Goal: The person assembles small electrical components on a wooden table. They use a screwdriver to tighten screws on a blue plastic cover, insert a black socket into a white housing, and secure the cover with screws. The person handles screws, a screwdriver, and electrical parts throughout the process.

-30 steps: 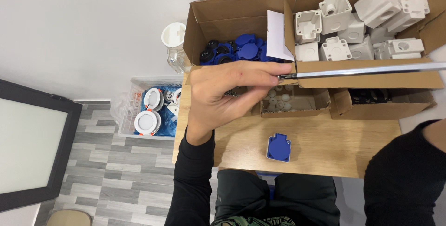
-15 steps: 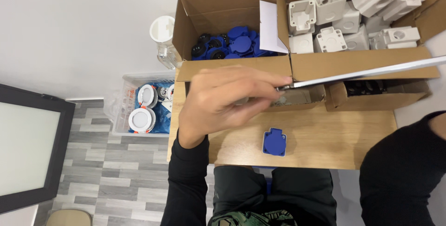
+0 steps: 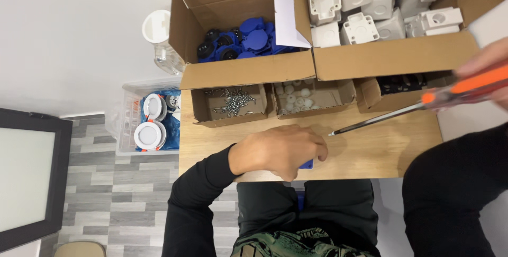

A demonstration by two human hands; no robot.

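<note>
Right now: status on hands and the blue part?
Left hand covers blue part on table. Right hand grips screwdriver, tip beside left hand. Nothing between them.

Illumination: bright, even and diffuse; no single source is identified.
Shadows: soft, cast under the left hand (image 3: pixel 280 151) and inside the cardboard boxes (image 3: pixel 248 72).
Glare: none noted on the counter (image 3: pixel 370 151).
Blur: the right hand (image 3: pixel 484 66) and the orange-handled screwdriver (image 3: pixel 402 111) are smeared by motion.
Focus: the centre is rendered sharp.
Distortion: wide-angle stretching is observed at the edges.
</note>
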